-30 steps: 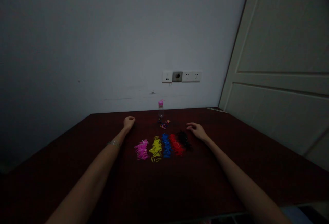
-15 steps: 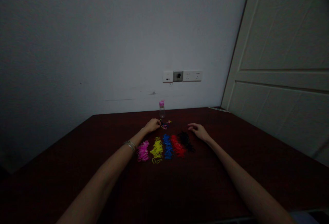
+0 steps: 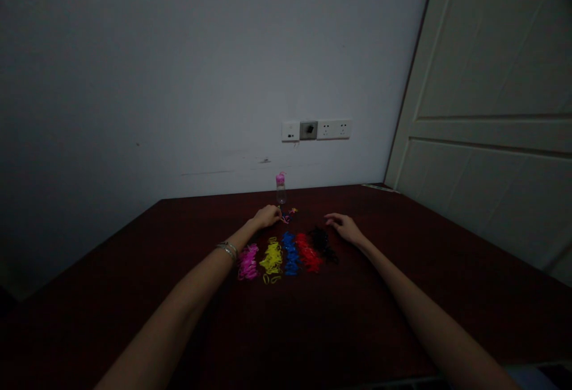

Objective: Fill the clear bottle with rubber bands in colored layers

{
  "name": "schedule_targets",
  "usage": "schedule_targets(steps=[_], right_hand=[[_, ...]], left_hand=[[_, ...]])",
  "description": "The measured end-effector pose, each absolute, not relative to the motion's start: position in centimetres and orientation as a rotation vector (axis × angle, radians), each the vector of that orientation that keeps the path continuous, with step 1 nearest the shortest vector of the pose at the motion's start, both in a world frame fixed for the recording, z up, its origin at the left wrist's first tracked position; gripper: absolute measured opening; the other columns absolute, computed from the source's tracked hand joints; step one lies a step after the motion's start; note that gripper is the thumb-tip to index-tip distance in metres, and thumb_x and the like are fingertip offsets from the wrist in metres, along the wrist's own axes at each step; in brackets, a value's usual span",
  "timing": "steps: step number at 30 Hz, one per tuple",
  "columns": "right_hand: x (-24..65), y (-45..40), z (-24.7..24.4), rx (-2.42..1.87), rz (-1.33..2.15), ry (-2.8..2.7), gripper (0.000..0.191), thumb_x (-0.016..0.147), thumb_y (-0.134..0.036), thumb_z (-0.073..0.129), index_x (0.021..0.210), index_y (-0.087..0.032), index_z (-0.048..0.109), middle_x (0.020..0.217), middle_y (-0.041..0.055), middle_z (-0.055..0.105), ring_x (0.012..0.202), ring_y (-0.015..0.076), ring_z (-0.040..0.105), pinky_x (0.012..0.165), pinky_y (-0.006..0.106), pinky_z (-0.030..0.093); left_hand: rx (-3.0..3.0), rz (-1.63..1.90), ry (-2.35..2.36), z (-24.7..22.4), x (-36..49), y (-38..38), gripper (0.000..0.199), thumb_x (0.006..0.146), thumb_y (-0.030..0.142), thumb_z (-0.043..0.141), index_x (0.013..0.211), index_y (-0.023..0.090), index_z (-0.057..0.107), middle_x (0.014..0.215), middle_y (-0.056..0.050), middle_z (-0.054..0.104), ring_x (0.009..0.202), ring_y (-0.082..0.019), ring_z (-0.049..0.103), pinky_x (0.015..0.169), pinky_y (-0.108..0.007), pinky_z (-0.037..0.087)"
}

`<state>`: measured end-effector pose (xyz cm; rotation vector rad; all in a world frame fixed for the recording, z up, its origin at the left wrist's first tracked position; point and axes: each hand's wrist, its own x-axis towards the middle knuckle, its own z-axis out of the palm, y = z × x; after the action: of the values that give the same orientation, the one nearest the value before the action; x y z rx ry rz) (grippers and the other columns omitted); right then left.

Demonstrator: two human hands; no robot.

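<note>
My left hand [image 3: 269,216] is closed in a pinch at the left edge of a small mixed-colour bunch of rubber bands [image 3: 288,215]. What its fingertips hold is too small and dark to make out. My right hand [image 3: 343,226] rests just beyond the black rubber bands [image 3: 323,243], fingers apart and holding nothing visible. Side by side lie piles of pink rubber bands [image 3: 248,263], yellow rubber bands [image 3: 271,257], blue rubber bands [image 3: 291,254] and red rubber bands [image 3: 308,253]. Behind the mixed bunch stands a small clear bottle [image 3: 281,193] with a pink top.
The dark red-brown table [image 3: 286,330] reaches back to a pale wall [image 3: 214,68]. Wall sockets [image 3: 333,130] sit above its far edge. To the right is a panelled door [image 3: 496,92]. A thin flat strip [image 3: 379,188] lies at the far right corner.
My left hand has shifted very slightly right against the mixed bunch, fingers still closed. My right hand holds almost the same place. The whole view has moved a little.
</note>
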<state>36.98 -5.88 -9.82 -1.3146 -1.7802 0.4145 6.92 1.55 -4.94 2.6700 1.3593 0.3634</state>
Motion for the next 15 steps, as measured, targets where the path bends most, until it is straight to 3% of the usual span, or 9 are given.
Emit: schedule_targets(steps=[15], right_hand=[[36.9, -5.86, -9.9, -1.3, 0.396, -1.793, 0.029, 0.075, -0.02, 0.046, 0.098, -0.015, 0.064, 0.083, 0.0049, 0.069, 0.081, 0.0179, 0.062, 0.079, 0.03, 0.045]], left_hand=[[2.715, 0.319, 1.357, -5.0, 6.65, 1.64, 0.019, 0.083, 0.026, 0.043, 0.085, 0.015, 0.059, 0.085, -0.007, 0.063, 0.077, -0.015, 0.056, 0.066, -0.022, 0.04]])
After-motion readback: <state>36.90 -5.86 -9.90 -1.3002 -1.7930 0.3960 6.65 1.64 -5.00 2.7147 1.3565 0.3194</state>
